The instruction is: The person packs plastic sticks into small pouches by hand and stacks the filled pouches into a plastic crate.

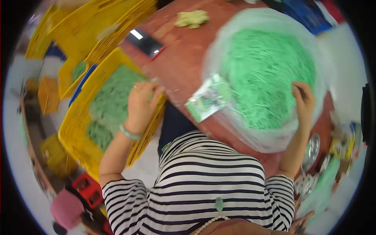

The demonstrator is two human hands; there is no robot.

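Note:
My left hand [141, 105], with a bracelet at the wrist, is over the right side of a yellow plastic crate [74, 150]. Its thumb stands apart from the bent fingers, and I see nothing between them. Inside the crate lie small green packets or pieces [115, 88], too blurred to tell. My right hand [304, 101] is at the right edge of a heap of thin green strips [262, 78], thumb and bent forefinger apart. A clear plastic bag [270, 144] surrounds the heap. Leaning at the bag's left side is a shiny silver-and-green packet [208, 98].
A phone [145, 44] and a crumpled pale-yellow piece [192, 18] lie on the red table [178, 51]. More yellow crates [74, 29] stand at far left. A red stool [88, 190] and a person's pink hat [66, 209] are at lower left. Metal dishes [311, 150] sit at right.

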